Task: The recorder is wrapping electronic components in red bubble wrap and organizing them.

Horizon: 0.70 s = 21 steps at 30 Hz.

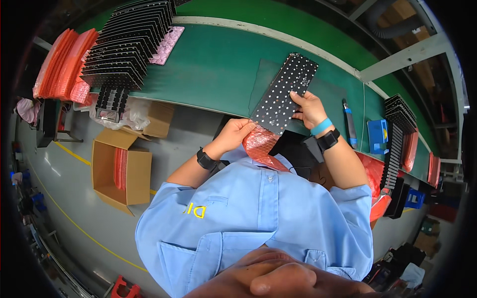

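A flat black board (282, 97) covered in white dots is held at a slant above the green bench. My right hand (312, 111) grips its right edge, thumb on the dotted face and fingers behind. At the board's lower end, my left hand (234, 134) is closed on the upper edge of a red bubble-wrap bag (263, 146), thumb and forefinger pinched together. The bag hangs close to my shirt. The board's lower end meets the bag's mouth; I cannot tell how far it sits inside.
Several black boards (124, 47) stand in a row at the left, beside stacked red bubble-wrap bags (62, 64) and a pink bubble-wrap sheet (167, 45). A blue-handled tool (350, 124) and blue bin (377, 136) are to the right. An open carton (137, 171) stands on the floor.
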Available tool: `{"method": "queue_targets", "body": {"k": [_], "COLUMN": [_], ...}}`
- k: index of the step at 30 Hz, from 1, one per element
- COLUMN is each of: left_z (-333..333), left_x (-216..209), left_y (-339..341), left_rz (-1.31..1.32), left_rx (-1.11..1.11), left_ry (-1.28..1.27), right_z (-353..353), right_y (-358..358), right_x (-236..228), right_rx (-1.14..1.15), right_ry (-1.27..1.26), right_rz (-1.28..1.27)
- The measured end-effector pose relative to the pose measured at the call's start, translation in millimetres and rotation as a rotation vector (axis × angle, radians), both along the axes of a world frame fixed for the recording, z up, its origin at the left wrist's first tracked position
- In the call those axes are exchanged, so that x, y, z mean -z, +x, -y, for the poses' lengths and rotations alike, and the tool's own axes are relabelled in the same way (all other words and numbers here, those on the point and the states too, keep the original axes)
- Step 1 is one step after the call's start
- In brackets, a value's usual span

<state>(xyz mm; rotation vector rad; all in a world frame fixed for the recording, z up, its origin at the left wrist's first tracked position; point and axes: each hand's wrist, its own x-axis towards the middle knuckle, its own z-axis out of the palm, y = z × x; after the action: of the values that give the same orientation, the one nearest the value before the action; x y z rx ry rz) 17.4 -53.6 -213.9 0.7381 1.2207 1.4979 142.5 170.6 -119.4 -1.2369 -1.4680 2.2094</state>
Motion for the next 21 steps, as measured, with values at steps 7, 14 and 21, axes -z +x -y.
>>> {"method": "queue_targets", "body": {"k": [7,14,21], "left_z": [5,5,6], "left_x": [1,-9,-29], "left_y": [-2,-1,2], "left_rz": [-0.011,0.046,0.081], "left_rx": [-0.017,0.026,0.045], "left_ry": [-0.011,-0.037,-0.125], "right_z": [-14,-101,-143], "right_y": [-11,-40,-73], "right_x": [-32,7,30], "right_rx": [-0.718,-0.203,-0.468], "right_ry": [0.715,1.933,1.352], "right_rz": [0.821,0.326,0.358]}}
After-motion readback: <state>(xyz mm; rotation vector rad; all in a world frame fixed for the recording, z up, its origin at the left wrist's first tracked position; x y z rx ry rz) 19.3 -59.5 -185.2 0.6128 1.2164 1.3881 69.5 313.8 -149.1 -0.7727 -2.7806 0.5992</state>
